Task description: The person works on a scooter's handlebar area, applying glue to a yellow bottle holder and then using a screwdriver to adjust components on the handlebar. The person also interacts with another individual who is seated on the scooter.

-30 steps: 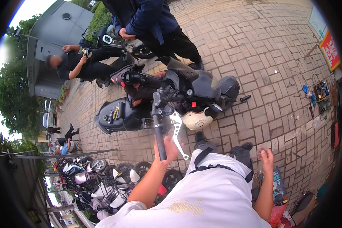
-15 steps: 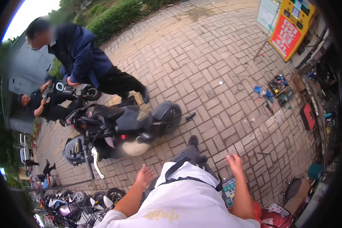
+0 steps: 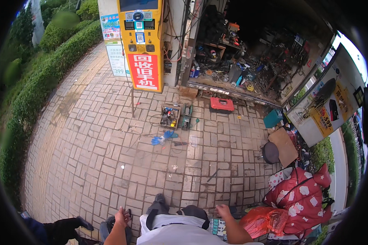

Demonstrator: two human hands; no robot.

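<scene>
My left hand [image 3: 122,216] is held out low at waist height, fingers apart and nothing in them. Beneath it shows the dark rear end of a scooter [image 3: 107,229], mostly cut off by my forearm and the lower edge. On the other side of my white shirt, my right hand [image 3: 223,211] hangs in the air with fingers loosely bent, holding nothing. A red plastic bag [image 3: 265,222] lies beside my right forearm. Ahead on the paving are blue gloves [image 3: 162,138], a crate of tools [image 3: 170,116] and an open green tool case [image 3: 186,117].
A red toolbox [image 3: 221,105] sits before a cluttered workshop opening [image 3: 241,61]. A yellow kiosk [image 3: 141,41] stands ahead. To the right are a round stool [image 3: 270,152], cardboard [image 3: 283,146] and a red patterned cover [image 3: 300,200]. A person's dark-trousered legs [image 3: 63,228] are at lower left.
My view has swung right, from the scooter and two people toward the workshop front. The scooter has slid to the lower left edge. Both hands remain without anything in them.
</scene>
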